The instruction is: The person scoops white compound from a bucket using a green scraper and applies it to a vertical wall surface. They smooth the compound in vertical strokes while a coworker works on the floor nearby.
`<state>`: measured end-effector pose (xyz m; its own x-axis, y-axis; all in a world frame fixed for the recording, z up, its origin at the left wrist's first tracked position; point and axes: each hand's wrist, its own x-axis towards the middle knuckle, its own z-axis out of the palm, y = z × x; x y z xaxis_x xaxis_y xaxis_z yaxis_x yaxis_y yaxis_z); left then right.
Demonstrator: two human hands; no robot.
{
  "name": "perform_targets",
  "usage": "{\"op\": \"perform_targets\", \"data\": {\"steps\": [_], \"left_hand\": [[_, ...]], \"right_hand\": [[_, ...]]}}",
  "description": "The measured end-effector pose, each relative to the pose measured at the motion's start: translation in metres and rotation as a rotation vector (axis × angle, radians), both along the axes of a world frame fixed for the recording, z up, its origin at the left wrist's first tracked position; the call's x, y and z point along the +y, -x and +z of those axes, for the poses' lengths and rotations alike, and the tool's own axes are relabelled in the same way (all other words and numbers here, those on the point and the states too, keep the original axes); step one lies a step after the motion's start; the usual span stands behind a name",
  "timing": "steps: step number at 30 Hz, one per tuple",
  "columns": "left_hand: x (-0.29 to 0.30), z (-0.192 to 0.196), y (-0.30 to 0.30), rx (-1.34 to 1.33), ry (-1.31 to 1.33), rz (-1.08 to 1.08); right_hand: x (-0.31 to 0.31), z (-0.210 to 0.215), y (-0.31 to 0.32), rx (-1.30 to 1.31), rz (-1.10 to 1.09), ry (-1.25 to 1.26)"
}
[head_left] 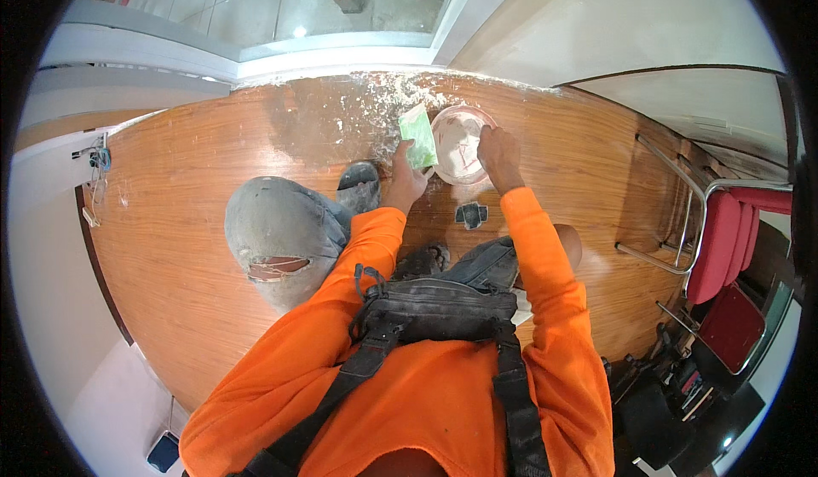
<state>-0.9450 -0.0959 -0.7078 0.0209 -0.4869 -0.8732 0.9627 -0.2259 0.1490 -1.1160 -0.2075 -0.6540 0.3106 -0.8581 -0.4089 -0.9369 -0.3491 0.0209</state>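
My left hand [409,174] grips a flat green rectangular piece [417,139] with pale, whitish material on its far end. Just right of it, a round pink tub [440,119] stands on the floor, holding a pale paste or powder [463,146] with reddish streaks. At the tub's right rim my right hand [501,153] is closed; whatever its fingers hold is hidden. A small dark object [471,214] with several flaps lies on the floor, nearer to me than the tub.
White crumbs and smears [392,93] cover the wooden floor [170,221] by the white door frame [332,59]. Glass stands beyond it. Red metal-framed chairs [716,238] and dark bags and tools [673,400] are at right. A cable [100,161] hangs at the left wall.
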Motion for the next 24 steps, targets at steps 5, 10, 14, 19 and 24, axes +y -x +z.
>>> {"op": "perform_targets", "data": {"steps": [5,10,14,19,24], "left_hand": [[-0.001,-0.007,0.002,-0.032,0.047,-0.032],[0.002,-0.006,0.0,-0.054,0.031,-0.029],[0.005,-0.022,0.003,0.01,0.039,0.008],[0.0,-0.019,0.01,-0.044,-0.016,-0.029],[-0.003,-0.011,0.011,-0.026,0.019,-0.093]], "right_hand": [[0.049,-0.012,-0.036,-0.069,0.179,-0.067],[0.054,0.005,-0.013,-0.055,0.076,-0.084],[0.039,0.012,0.024,0.041,-0.062,-0.059],[0.094,0.011,0.002,-0.085,-0.17,-0.157],[0.108,0.021,-0.04,-0.206,-0.332,-0.168]]}}
